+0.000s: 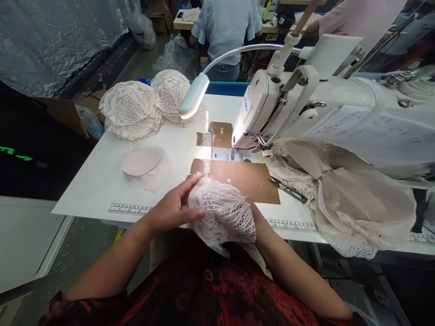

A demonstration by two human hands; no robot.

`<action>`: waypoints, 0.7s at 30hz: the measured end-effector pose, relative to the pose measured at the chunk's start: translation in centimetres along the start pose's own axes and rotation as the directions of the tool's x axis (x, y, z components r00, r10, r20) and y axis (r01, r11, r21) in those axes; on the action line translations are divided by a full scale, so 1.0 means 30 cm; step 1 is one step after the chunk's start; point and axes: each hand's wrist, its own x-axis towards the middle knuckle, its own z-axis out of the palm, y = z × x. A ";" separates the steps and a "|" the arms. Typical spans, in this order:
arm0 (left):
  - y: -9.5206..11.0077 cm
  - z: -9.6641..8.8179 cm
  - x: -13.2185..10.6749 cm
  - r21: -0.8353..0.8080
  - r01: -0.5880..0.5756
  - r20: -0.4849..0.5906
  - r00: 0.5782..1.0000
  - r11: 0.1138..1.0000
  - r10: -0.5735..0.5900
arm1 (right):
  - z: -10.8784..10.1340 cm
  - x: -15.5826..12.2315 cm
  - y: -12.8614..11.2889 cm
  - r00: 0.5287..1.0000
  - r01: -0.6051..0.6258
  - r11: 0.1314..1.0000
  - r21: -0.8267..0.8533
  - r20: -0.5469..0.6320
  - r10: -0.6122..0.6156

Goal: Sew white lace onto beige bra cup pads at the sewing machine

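A white lace bra cup [222, 210], domed with its lace side up, is held over the front edge of the sewing table. My left hand [176, 203] grips its left edge, thumb on the lace and fingers curled behind. My right hand [255, 213] reaches under the cup from the right; only the wrist area shows and its fingers are hidden by the lace. Just beyond the cup stands the sewing machine [253, 108], its needle area lit. A flat beige cup piece [142, 161] lies on the table to the left, with sheer lace under it.
Two stacks of lace cups [131, 111] sit at the back left. Thread snips [288, 189] rest right of the brown plate [234, 176]. Joined lace and beige pieces [363, 203] hang over the front edge at right. A lamp [194, 96] arches overhead. Two people work beyond the table.
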 end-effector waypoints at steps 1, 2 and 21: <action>-0.009 -0.002 -0.002 -0.045 0.057 0.056 0.997 0.997 -0.055 | -0.004 -0.003 -0.006 1.000 -0.007 1.000 0.023 0.026 0.007; -0.017 -0.002 -0.006 -0.098 0.105 0.100 0.990 0.990 -0.095 | -0.007 -0.004 -0.010 0.999 -0.011 0.999 0.042 0.041 0.009; -0.075 0.164 0.023 -0.325 -0.050 -0.624 0.762 0.944 -0.174 | -0.001 -0.012 0.053 0.995 0.099 0.994 -0.043 0.017 -0.099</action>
